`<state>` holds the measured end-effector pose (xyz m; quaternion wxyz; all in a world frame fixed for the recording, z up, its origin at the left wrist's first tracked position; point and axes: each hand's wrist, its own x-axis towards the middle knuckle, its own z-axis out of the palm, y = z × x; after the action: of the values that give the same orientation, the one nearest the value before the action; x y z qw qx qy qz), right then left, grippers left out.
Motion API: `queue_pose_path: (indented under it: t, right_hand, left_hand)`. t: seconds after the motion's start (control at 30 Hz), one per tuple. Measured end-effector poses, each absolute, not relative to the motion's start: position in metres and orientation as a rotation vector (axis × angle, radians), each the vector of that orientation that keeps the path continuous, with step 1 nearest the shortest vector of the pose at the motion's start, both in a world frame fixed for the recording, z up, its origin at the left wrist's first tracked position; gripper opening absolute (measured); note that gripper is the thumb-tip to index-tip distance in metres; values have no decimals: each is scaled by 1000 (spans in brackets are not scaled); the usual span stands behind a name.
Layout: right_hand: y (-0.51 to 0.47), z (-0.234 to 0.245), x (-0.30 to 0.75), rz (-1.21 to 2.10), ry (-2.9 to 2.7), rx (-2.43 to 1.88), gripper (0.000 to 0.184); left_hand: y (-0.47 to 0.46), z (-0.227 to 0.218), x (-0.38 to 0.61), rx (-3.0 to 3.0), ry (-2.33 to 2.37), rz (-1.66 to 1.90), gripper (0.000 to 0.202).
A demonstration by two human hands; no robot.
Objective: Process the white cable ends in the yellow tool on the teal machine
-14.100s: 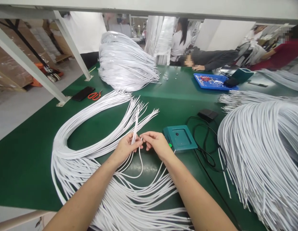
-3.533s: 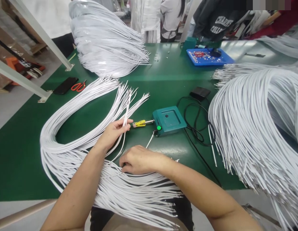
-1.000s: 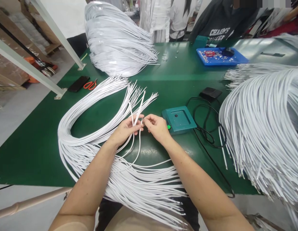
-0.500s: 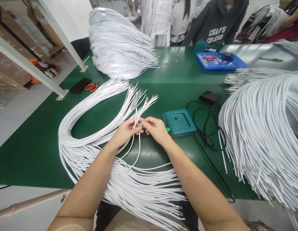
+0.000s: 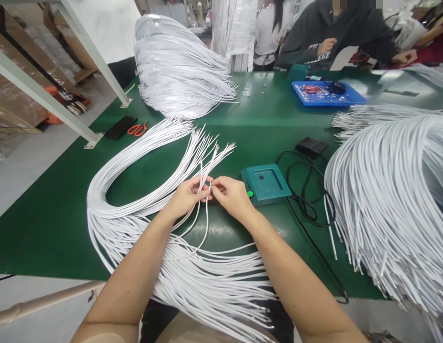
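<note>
My left hand is closed around a couple of thin white cables, their ends rising between the thumb and fingers. Touching it on the right, my right hand pinches at the tip of one of these cables; the small end itself is mostly covered by fingertips. A looped bundle of white cables lies to the left, its far ends fanning out beyond my hands. More cable ends spread under and between my forearms. Just right of my right hand sits a teal device with a green button.
Large cable bundles stand at the back and right. A black cord coils beside the device. A phone, orange-handled scissors and a blue tray lie farther off. Across the table is a person in a dark hoodie.
My hands stay almost in place, with the right fingers shifted slightly at the cable tip. Across the table, the person in the hoodie has leaned in, and their hands now show.
</note>
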<state>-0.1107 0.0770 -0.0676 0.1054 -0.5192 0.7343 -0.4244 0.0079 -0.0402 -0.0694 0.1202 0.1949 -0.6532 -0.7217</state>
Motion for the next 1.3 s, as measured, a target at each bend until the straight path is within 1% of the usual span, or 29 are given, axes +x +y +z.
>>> queue_pose_path:
  t: [0.1,0.17,0.23,0.33,0.43,0.67,0.8,1.3]
  right_hand:
    - [80,-62,-114,-917,2378,-2068,24]
    - [81,-56,-117,-735,2423,-2219,27]
    - [83,-51,-120,-639,2495,-2201,22]
    - [85,-49,-124,-461,2638,-2041,17]
    - [89,-50,-129,-306,2639,-1994,16]
    - [93,-45,-136,-353,2544,-1995,10]
    - [92,-47,-137,-327,2547,-2010,15]
    - [89,-47,-136,-314,2629,-1966,16]
  left_hand:
    - [-42,-68,9,608,-1765,-2269,40]
    - [-43,-69,9,638,-1721,-2296,41]
    - [-43,-71,7,686,-1749,-2236,41]
    - [-42,-76,4,752,-1811,-2136,42]
    - [-40,-79,1,728,-1804,-2134,42]
    - [-38,-80,-1,748,-1798,-2139,40]
    - [-36,-78,-3,775,-1793,-2132,38]
    - [-38,-89,-7,921,-1794,-2043,34]
